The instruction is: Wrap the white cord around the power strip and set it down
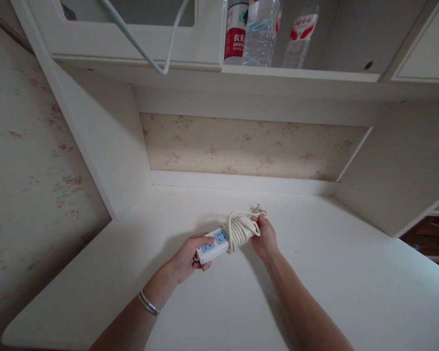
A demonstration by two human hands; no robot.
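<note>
A white power strip (214, 252) with blue socket panels is held tilted above the white desktop, its right end higher. My left hand (189, 256) grips its left end, thumb on top by a socket and fingers curled underneath. Round the strip's right half the white cord (238, 233) is wound in several tight turns. My right hand (264, 235) is closed at the right end, with fingers on the cord. Just beyond that hand, the cord's plug (256, 208) shows with its prongs. The right fingertips are partly hidden behind the cord and strip.
The white desktop (314, 278) spreads under both hands, with side panels left and right. Overhead, a shelf (300, 75) holds several plastic bottles (261, 36). A pale cable (142, 48) hangs in a loop in front of the upper cabinet (131, 41).
</note>
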